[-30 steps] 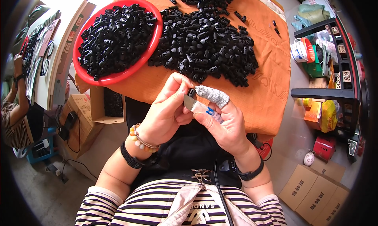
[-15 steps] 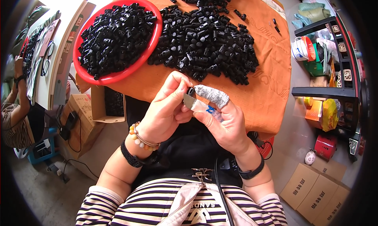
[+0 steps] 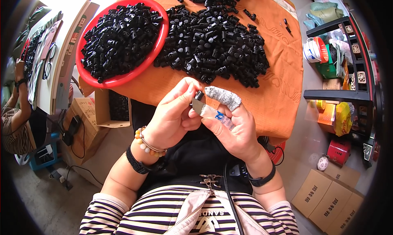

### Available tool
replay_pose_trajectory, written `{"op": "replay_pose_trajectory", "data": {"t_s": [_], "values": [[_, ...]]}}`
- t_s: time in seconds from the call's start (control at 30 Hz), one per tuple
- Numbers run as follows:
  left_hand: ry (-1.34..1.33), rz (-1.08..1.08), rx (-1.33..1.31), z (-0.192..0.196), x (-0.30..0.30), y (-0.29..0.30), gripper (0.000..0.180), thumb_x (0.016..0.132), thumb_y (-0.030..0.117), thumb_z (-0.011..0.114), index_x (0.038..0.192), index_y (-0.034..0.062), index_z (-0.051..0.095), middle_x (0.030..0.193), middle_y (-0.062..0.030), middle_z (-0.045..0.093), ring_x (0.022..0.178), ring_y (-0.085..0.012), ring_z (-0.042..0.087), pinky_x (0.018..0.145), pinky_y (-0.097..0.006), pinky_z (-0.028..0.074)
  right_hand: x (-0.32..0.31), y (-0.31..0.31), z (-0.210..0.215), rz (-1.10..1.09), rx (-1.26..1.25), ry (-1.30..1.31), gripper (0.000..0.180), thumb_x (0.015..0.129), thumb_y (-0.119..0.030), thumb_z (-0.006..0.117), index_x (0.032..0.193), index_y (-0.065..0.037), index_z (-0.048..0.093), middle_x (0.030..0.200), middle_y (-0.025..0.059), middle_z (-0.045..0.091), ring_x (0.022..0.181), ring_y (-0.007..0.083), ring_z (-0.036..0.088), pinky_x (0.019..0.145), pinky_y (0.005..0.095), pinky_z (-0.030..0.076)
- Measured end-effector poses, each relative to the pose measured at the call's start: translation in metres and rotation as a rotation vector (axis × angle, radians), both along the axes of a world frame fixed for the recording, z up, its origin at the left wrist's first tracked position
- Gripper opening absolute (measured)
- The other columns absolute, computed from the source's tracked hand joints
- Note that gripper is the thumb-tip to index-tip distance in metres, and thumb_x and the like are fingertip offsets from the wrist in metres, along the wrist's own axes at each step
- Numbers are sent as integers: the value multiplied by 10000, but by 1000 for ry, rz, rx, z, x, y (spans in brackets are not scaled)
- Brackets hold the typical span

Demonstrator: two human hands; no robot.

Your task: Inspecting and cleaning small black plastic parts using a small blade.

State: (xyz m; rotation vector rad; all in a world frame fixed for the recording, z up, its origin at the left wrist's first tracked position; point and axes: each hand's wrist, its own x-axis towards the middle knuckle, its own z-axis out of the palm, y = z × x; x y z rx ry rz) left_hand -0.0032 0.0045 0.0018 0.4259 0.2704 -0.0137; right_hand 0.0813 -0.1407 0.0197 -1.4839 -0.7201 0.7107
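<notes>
L hand (image 3: 176, 108) is pinching a small black part (image 3: 199, 96) btwn thumb & fingertips; the part pokes out at that hand's right side, toward the R hand (image 3: 236, 132). R hand is gripping a short metal blade (image 3: 198, 107) by its pale wrapped handle (image 3: 211, 112) w/ blue marks. Blade sits just below the part, nr L fingertips; can't tell if they touch. A grey knit finger cover (image 3: 223, 98) on R index finger angles toward the part. Beyond both hands: big heap (image 3: 217, 46) of similar black pcs on orange-covered tabletop (image 3: 280, 91). Beyond L hand, to its left: red basin (image 3: 112, 85), piled w/ more pcs.
</notes>
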Motion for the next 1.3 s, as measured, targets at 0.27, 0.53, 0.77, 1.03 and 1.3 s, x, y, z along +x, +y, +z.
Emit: {"op": "replay_pose_trajectory", "data": {"t_s": [0.27, 0.53, 0.77, 1.03, 1.3], "values": [[10, -10, 30, 1, 2, 0, 137, 964, 269, 421, 970, 137, 461, 635, 32, 410, 502, -31, 301, 455, -172, 247, 0, 0, 3, 19, -15, 12, 395, 842, -89, 630, 1190, 29, 483, 768, 28, 607, 662, 29, 517, 585, 180, 438], [19, -19, 41, 2, 0, 1, 140, 969, 270, 410, 962, 138, 455, 638, 32, 407, 502, -30, 294, 455, -172, 240, -1, 2, 0, 45, 65, 37, 372, 861, -76, 603, 1194, 28, 472, 953, 118, 655, 908, 128, 620, 745, 237, 496], [10, -33, 52, 2, 0, 3, 137, 969, 263, 411, 959, 133, 454, 643, 28, 412, 506, -28, 288, 453, -168, 235, -2, 3, 0, 35, 92, 78, 348, 867, -71, 594, 1186, 19, 487, 959, 110, 657, 902, 116, 618, 740, 239, 498], [20, -43, -2, 0, 0, 4, 137, 969, 264, 409, 962, 136, 457, 631, 23, 406, 508, -35, 291, 452, -168, 238, 1, 3, -4, 26, 91, -33, 336, 858, -77, 607, 1168, 14, 515, 918, 93, 662, 836, 92, 616, 720, 229, 492], [-14, -67, -4, 2, 2, 1, 146, 972, 267, 397, 961, 134, 455, 646, 15, 408, 509, -43, 281, 450, -169, 242, 7, 2, -1, -37, 61, -41, 378, 877, -114, 596, 1211, 21, 479, 885, 28, 622, 770, 61, 560, 685, 188, 453]]}}
